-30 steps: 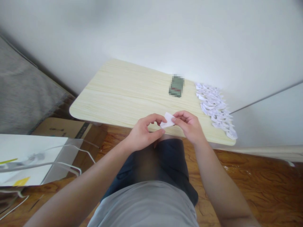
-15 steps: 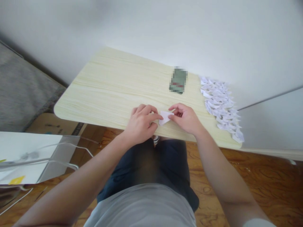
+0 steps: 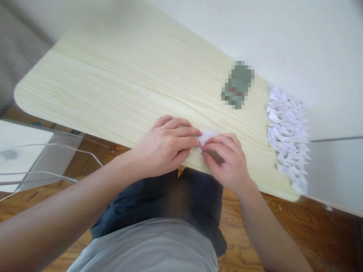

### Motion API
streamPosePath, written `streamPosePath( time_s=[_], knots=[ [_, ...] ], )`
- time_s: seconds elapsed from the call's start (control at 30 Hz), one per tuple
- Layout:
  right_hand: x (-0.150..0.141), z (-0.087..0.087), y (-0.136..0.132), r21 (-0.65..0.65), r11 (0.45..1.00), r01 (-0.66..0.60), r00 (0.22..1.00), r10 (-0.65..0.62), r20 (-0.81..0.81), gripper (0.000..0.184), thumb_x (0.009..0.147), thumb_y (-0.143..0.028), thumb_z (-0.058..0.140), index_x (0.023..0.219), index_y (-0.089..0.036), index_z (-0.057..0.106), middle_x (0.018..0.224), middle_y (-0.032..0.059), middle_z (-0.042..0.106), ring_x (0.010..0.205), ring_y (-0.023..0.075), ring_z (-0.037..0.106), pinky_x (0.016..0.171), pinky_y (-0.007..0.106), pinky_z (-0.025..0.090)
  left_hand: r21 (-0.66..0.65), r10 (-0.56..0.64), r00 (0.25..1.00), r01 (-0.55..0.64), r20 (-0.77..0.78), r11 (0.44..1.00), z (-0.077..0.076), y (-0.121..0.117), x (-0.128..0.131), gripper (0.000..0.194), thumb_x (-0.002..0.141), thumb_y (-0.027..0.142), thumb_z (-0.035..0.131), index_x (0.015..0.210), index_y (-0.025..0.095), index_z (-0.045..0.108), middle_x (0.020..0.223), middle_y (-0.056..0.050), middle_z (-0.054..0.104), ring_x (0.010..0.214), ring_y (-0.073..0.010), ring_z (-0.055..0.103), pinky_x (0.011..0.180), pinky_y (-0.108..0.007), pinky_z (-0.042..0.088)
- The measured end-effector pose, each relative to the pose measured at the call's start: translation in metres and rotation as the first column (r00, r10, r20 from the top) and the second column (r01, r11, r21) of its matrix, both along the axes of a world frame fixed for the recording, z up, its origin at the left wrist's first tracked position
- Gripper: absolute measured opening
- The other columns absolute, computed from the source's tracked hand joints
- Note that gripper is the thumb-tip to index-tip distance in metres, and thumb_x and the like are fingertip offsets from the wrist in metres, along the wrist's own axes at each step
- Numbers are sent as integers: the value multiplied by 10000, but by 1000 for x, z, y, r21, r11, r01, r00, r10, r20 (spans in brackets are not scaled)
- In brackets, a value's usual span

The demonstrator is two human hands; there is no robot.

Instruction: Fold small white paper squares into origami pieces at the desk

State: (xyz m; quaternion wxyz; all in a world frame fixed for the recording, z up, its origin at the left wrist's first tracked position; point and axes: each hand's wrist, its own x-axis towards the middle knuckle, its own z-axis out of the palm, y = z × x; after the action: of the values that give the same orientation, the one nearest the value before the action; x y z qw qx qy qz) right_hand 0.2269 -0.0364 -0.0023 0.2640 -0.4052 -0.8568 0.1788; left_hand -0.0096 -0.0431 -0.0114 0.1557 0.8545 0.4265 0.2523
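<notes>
A small piece of folded white paper (image 3: 206,137) lies on the pale wood-grain table (image 3: 113,90) near its front edge, between my two hands. My left hand (image 3: 171,143) holds it down at its left end, fingers close together and fingertips on the paper. From the right, my right hand (image 3: 228,156) is closed on the paper's lower edge, pinching it between thumb and fingers. Part of the paper is hidden under the fingers. Several folded white paper pieces (image 3: 287,128) stand in packed rows at the table's right end.
A pixelated green object (image 3: 238,85) lies beyond my right hand, toward the wall (image 3: 283,45). At lower left stands a white surface (image 3: 25,151) with white cables (image 3: 82,151) across it. My legs (image 3: 159,200) are against the table's front edge.
The view has turned and come closer to the table. My left fingers now lie flatter over the paper, and my right hand has moved to its lower edge.
</notes>
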Motion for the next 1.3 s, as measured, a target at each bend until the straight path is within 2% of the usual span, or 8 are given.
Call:
streamPosePath(
  time_s=[0.23, 0.4, 0.77, 0.93, 1.07, 1.3],
  knots=[
    [-1, -1, 6, -20, 1000, -14, 1000, 14, 5, 180, 876, -164, 745, 1018, -273, 740, 1087, 30, 733, 1054, 255, 625, 951, 486, 503, -30, 9, 998, -7, 69, 1000, 0, 2, -3, 287, 947, 183, 551, 1146, 274, 738, 1304, -3, 734, 1274, -274, 596, 1097, -481, 423],
    [0, -1, 11, -17, 999, -48, 999, 47, -9, 262, 821, -167, 780, 1058, -269, 733, 1125, 49, 724, 1062, 267, 636, 945, 489, 522, -45, -2, 998, 5, 57, 999, -2, 2, -4, 313, 951, 186, 543, 1184, 299, 719, 1323, 12, 724, 1283, -274, 589, 1114, -491, 405],
    [2, -4, 16, -15, 998, -55, 998, 55, 20, 200, 863, -159, 762, 989, -314, 749, 1075, 14, 737, 1053, 254, 619, 963, 486, 512, -28, -56, 998, 56, 10, 998, -6, 7, -9, 297, 972, 211, 541, 1204, 298, 706, 1359, 16, 700, 1279, -272, 574, 1113, -491, 387],
    [-1, -5, 11, -56, 998, 27, 1000, -27, 3, 154, 870, -185, 753, 958, -311, 741, 1081, 29, 716, 1068, 269, 618, 971, 510, 505, -66, -64, 996, 68, 54, 995, -6, 8, -11, 287, 977, 237, 549, 1184, 350, 713, 1346, 33, 703, 1296, -277, 582, 1144, -507, 380],
    [-6, -5, 5, -98, 986, 137, 990, -140, -19, 100, 877, -200, 748, 920, -289, 732, 1024, 46, 680, 1044, 264, 615, 953, 501, 509, -45, -97, 995, 97, 14, 994, -7, 10, -13, 303, 982, 240, 548, 1225, 343, 696, 1378, 34, 686, 1307, -274, 571, 1138, -506, 382],
    [-11, -5, 3, -111, 977, 182, 983, -185, -13, 80, 875, -209, 741, 910, -276, 714, 997, 47, 663, 1021, 264, 601, 942, 506, 494, -89, -123, 992, 124, 18, 988, -6, 12, -16, 291, 981, 254, 543, 1208, 353, 697, 1392, 31, 678, 1331, -279, 554, 1150, -514, 380]
  ],
)
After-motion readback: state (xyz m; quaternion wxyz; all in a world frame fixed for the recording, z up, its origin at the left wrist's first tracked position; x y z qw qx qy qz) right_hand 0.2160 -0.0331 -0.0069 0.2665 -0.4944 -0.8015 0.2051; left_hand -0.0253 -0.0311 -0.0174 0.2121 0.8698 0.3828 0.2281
